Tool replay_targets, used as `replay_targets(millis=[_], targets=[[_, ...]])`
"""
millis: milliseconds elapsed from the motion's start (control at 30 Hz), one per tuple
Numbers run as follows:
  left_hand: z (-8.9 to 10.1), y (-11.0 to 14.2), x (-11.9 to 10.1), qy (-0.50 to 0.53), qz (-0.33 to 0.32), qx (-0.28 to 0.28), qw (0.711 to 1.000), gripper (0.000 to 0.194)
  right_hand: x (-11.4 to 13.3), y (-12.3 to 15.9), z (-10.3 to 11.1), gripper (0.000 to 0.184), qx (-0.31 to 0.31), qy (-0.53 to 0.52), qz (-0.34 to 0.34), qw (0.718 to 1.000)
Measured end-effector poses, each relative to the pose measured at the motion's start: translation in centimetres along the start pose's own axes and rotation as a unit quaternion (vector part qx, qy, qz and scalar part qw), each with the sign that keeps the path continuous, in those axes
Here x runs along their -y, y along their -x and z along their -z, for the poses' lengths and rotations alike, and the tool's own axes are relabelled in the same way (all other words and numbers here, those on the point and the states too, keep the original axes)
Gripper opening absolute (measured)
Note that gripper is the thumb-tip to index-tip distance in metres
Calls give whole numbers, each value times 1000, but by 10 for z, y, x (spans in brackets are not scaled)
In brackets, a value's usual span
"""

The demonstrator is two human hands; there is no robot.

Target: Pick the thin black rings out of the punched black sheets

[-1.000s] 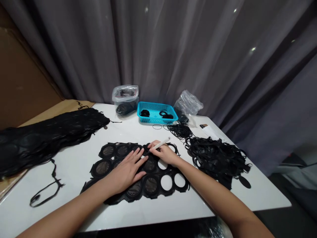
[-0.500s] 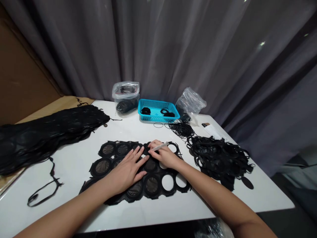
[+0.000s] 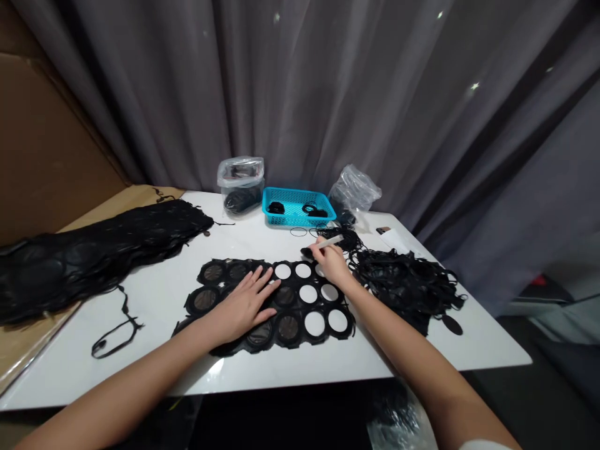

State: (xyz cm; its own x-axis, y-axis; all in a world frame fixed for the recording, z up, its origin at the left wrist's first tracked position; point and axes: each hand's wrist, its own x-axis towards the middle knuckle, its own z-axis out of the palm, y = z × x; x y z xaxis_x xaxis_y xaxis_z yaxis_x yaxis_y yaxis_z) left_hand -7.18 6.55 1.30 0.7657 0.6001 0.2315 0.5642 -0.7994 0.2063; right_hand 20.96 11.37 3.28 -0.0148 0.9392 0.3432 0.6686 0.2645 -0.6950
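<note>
A black sheet (image 3: 288, 328) with rows of round rings lies flat on the white table. Some rings show a dark film; those toward the right are open circles with white showing through. My left hand (image 3: 246, 300) lies spread on the sheet, palm down, pressing on its middle. Beyond the sheet's far edge, my right hand (image 3: 332, 259) is closed around a slim white pen-like tool (image 3: 330, 242), whose working tip I cannot make out. A small dark disc (image 3: 307, 252) is at the fingertips of that hand, apparently pinched.
Stacked black sheets (image 3: 94, 250) lie at left, near a loose black strip (image 3: 117, 334). A blue basket (image 3: 300, 219) with black pieces stands behind, beside a clear tub (image 3: 241, 194) and a plastic bag (image 3: 356, 190). Tangled black scraps (image 3: 403, 281) and a dark oval (image 3: 452, 324) lie right.
My right hand has moved away from the sheet, up and to the right, with the tool and a dark disc. A ring near my left fingertips now shows white. My left hand stays put.
</note>
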Motion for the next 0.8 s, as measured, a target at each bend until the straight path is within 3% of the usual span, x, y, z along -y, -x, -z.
replay_targets(millis=[167, 267, 800], targets=[[-2, 21, -26, 2, -16, 13, 1000, 47, 34, 54, -15, 20, 148, -71, 73, 984], [-5, 30, -35, -1, 6, 29, 1000, 50, 43, 70, -22, 15, 200, -80, 95, 972], [-6, 33, -35, -17, 11, 34, 999, 50, 40, 69, -23, 4, 231, -73, 85, 966]])
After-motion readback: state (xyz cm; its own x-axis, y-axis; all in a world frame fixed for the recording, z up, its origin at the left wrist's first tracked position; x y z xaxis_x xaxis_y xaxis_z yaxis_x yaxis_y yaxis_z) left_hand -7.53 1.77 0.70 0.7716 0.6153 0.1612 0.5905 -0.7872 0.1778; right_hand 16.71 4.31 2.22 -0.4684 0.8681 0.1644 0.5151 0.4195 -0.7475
